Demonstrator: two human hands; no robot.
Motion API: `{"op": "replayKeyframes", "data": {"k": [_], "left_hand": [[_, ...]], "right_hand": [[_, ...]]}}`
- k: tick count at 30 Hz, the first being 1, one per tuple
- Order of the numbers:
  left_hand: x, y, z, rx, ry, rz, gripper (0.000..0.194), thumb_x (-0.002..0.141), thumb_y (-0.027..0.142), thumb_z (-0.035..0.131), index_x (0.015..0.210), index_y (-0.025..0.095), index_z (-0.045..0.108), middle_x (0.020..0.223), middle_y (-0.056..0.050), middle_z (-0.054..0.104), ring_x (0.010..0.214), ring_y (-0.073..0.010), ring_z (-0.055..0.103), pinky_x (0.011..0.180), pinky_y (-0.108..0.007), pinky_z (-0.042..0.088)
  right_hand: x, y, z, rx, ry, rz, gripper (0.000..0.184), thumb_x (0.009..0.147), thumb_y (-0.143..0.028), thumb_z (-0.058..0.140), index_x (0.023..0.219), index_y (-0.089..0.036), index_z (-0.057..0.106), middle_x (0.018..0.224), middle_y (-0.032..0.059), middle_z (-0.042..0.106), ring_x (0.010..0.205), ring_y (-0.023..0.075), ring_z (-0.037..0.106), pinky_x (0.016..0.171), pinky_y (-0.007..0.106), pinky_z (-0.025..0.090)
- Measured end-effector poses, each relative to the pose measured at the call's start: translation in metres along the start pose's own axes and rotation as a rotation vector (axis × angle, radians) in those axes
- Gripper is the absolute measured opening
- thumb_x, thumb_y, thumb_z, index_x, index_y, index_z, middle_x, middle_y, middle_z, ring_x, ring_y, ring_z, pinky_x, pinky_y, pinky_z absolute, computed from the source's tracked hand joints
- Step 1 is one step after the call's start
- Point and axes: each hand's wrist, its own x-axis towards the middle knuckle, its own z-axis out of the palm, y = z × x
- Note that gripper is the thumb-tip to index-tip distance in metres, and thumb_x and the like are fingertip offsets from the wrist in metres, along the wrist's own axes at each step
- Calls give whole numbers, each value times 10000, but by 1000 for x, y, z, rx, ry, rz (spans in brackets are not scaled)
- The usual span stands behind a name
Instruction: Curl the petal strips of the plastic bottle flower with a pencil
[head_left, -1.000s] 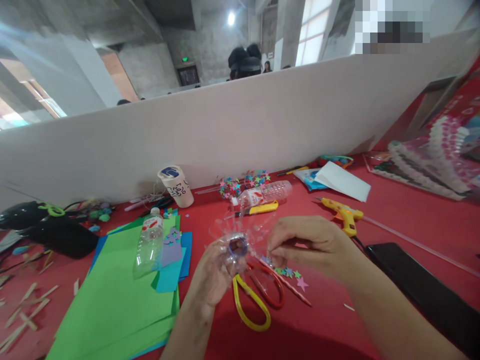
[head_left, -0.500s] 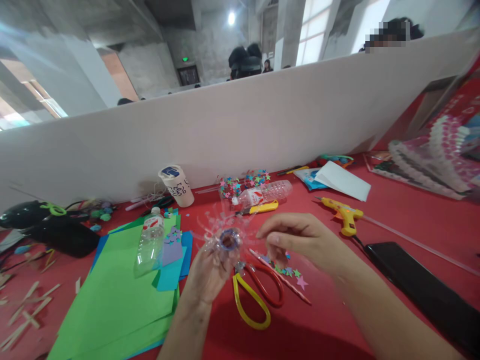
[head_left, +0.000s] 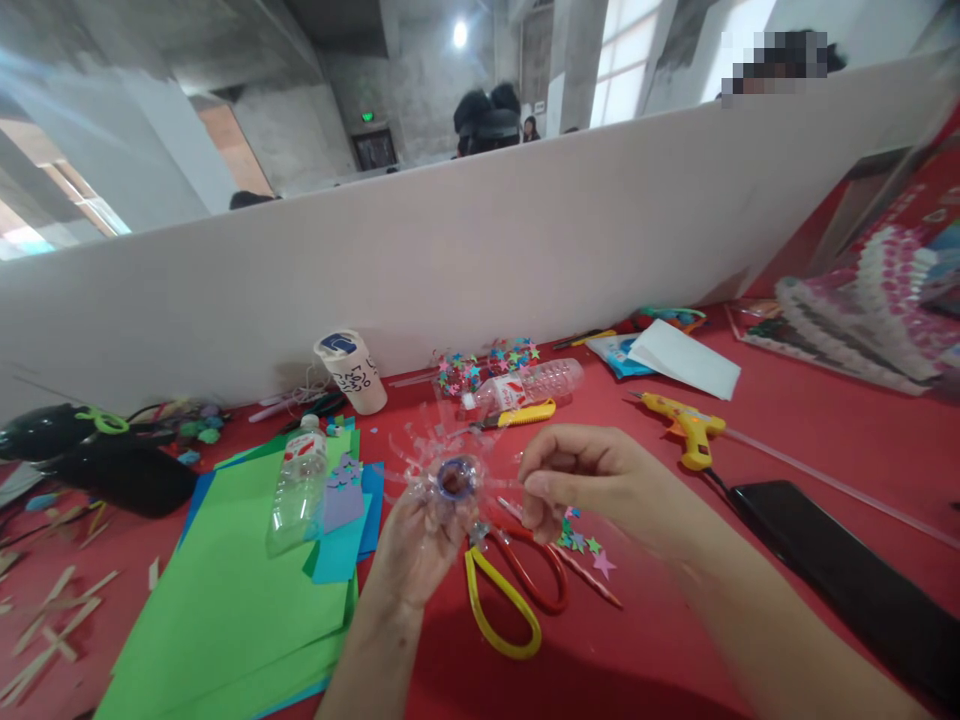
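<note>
My left hand (head_left: 424, 535) is closed around a cut clear plastic bottle piece (head_left: 455, 480), its purple-rimmed round opening facing me and thin strips fanned out around it. To its right, my right hand (head_left: 581, 480) has thumb and index finger pinched together at the end of one clear strip. Beneath the hands lie scissors (head_left: 514, 640) with one yellow and one red handle, partly hidden by the left hand. A pink twisted stick (head_left: 592, 578) and several small foil stars (head_left: 602, 563) are beside them.
Green paper sheets (head_left: 240, 590) carry an upright-looking clear bottle (head_left: 300, 480). Behind the hands are another bottle (head_left: 536, 385), a yellow cutter (head_left: 527, 413) and a paper cup (head_left: 352, 370). A yellow glue gun (head_left: 694, 430) and black phone-like slab (head_left: 840, 580) lie right; a white partition (head_left: 465, 250) stands behind.
My right hand's fingers have closed together on a strip of the bottle piece, from a looser pose near it. The left hand stays nearly in place.
</note>
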Motion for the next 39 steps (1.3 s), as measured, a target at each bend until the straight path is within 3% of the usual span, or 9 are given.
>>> {"op": "replayKeyframes", "data": {"k": [11, 19, 24, 31, 39], "left_hand": [[-9, 1, 16, -21, 140, -47, 236, 799, 109, 402, 818, 101, 637, 674, -71, 658, 604, -120, 607, 506, -182, 481], [-2, -1, -2, 8, 12, -7, 212, 788, 127, 430, 795, 98, 641, 687, -85, 655, 598, -126, 610, 547, -206, 500], [-1, -2, -4, 4, -31, 2, 198, 795, 135, 434, 814, 125, 630, 750, -77, 654, 620, -122, 611, 555, -207, 502], [3, -4, -8, 48, -64, 4, 199, 803, 143, 428, 833, 117, 623, 770, -76, 647, 572, -98, 582, 554, -199, 502], [5, -5, -5, 52, -78, 20, 178, 781, 142, 458, 803, 104, 630, 717, -81, 642, 526, -94, 561, 529, -193, 490]], "right_hand": [[-3, -3, 4, -32, 7, 17, 103, 767, -205, 582, 802, -169, 492, 603, -14, 641, 512, 96, 600, 527, 227, 502], [-10, -7, 1, -110, 27, -33, 123, 780, -263, 573, 863, -185, 526, 562, -17, 616, 460, 95, 573, 455, 205, 471], [-17, -14, -7, -317, 208, -218, 79, 793, -266, 545, 835, -198, 545, 463, -50, 531, 380, 80, 497, 366, 172, 387], [-11, -6, 5, -900, 175, -283, 109, 791, -241, 542, 895, -208, 543, 520, -53, 514, 466, 86, 472, 449, 188, 341], [-10, -3, 12, -1014, 225, -349, 107, 818, -273, 505, 871, -195, 557, 558, -23, 568, 475, 93, 489, 470, 190, 348]]}}
